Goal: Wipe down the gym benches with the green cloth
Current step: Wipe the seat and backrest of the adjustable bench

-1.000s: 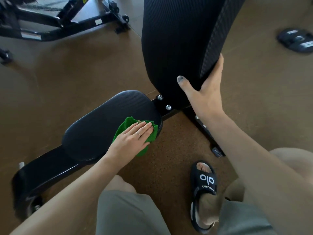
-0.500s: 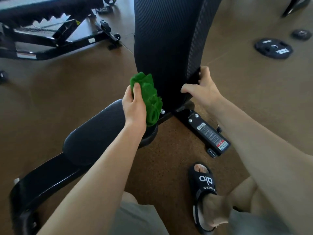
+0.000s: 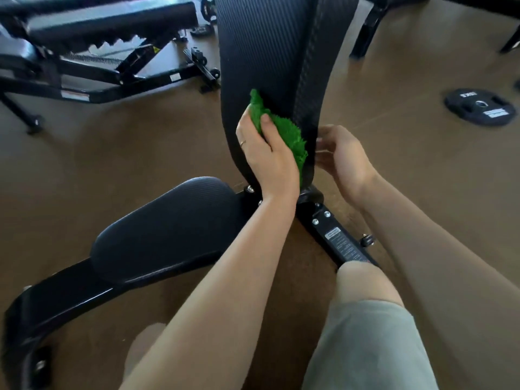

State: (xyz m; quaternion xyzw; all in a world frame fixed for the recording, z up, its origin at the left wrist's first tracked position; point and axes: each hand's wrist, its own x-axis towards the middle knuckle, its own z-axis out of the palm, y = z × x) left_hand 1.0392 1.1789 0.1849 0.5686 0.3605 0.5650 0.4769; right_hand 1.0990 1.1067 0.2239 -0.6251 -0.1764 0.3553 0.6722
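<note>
A black gym bench stands before me, its backrest pad (image 3: 267,52) raised nearly upright and its seat pad (image 3: 166,226) low at the centre left. My left hand (image 3: 267,156) grips the green cloth (image 3: 277,128) and holds it against the lower front of the backrest. My right hand (image 3: 342,156) is at the backrest's right edge, fingers loosely bent and blurred, touching or just off the pad. It holds nothing.
A second black bench (image 3: 92,32) with its frame stands at the back left. A black weight plate (image 3: 481,106) lies on the brown floor at the right. Dark frame legs (image 3: 365,29) stand at the back right. My knees in grey shorts (image 3: 363,342) are at the bottom.
My left hand lifted the cloth from the seat pad up onto the backrest. My right hand slid down the backrest's right edge and loosened its hold. The view tilted upward.
</note>
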